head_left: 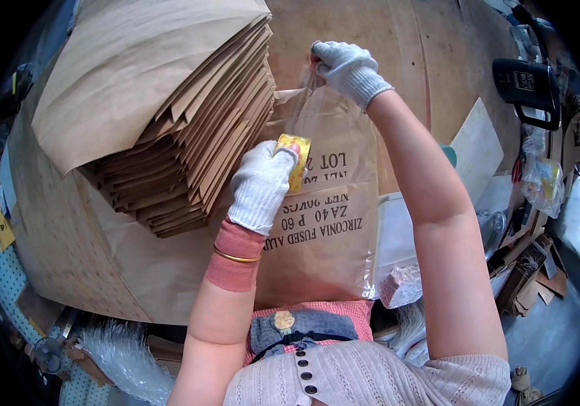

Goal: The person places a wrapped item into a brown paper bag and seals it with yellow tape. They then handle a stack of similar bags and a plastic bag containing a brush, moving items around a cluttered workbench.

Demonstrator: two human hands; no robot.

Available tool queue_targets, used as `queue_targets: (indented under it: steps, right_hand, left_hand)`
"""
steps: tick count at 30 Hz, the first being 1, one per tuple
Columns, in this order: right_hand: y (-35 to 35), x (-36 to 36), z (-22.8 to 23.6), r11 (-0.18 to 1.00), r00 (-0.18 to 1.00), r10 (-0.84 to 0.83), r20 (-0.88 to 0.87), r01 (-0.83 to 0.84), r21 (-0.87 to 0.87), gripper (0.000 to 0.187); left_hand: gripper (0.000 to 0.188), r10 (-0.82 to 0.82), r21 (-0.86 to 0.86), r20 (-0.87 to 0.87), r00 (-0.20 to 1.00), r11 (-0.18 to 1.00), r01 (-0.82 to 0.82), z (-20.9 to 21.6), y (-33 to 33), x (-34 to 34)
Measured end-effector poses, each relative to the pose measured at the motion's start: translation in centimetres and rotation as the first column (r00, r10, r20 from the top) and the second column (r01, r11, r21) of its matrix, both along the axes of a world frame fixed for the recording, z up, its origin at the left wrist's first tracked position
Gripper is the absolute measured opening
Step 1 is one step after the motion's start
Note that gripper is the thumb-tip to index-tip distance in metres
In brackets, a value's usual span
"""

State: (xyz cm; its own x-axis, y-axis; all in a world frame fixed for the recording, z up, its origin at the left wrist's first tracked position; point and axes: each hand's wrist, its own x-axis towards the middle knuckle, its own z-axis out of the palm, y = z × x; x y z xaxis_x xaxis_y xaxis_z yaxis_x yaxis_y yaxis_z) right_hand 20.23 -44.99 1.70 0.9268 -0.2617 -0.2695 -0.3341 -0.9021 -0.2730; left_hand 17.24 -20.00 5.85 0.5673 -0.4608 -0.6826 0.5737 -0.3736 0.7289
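Observation:
My left hand (261, 186), in a white knit glove, is closed round a roll of clear packing tape (298, 166) with a yellow printed core. Farther away, my right hand (349, 71), gloved too, pinches a clear, crinkled tape strip (307, 108) that stretches down toward the roll. Beneath both hands a brown paper sack (323, 271) lies flat, with dark print that reads upside down from here. A glossy clear layer shows along its right edge. Where the strip meets the sack's far end is hard to make out.
A tall pile of brown paper sacks (134, 88) leans at the left on the wooden table (364, 27). White sheets (479, 145) lie to the right. Beyond them are a black handled container (526, 88) and cardboard scraps (533, 281). Clear plastic strands (124, 355) hang at the lower left.

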Motion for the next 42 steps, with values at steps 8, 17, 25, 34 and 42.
queue_targets:
  steps: [8,17,25,34,42]
  right_hand:
    - [-0.6,-0.9,-2.1,0.988,0.949,0.142,0.281,-0.117,-0.104,0.012]
    - [-1.0,-1.1,-1.4,0.996,0.939,0.007,0.345,0.023,-0.081,0.009]
    - [6.8,-8.1,3.0,0.985,0.805,0.17,0.568,-0.156,-0.073,0.018]
    - [7.3,-8.7,0.0,0.981,0.828,0.185,0.53,-0.183,-0.056,0.049]
    - [6.2,-8.5,-0.8,0.978,0.897,0.04,0.44,-0.125,0.166,0.054]
  left_hand:
    - [0.03,-0.258,0.197,0.298,0.919,0.959,0.205,-1.4,0.1,0.4]
    - [0.024,-0.117,0.067,0.209,0.971,0.992,0.105,-3.8,1.2,-1.8]
    - [0.025,-0.251,0.054,0.368,0.895,0.967,0.25,-4.1,1.5,-1.1]
    - [0.026,-0.183,0.146,0.119,0.976,0.975,0.165,-1.3,0.1,-0.4]
    - [0.024,-0.103,0.026,-0.087,0.991,0.994,0.105,1.2,0.2,-0.1]
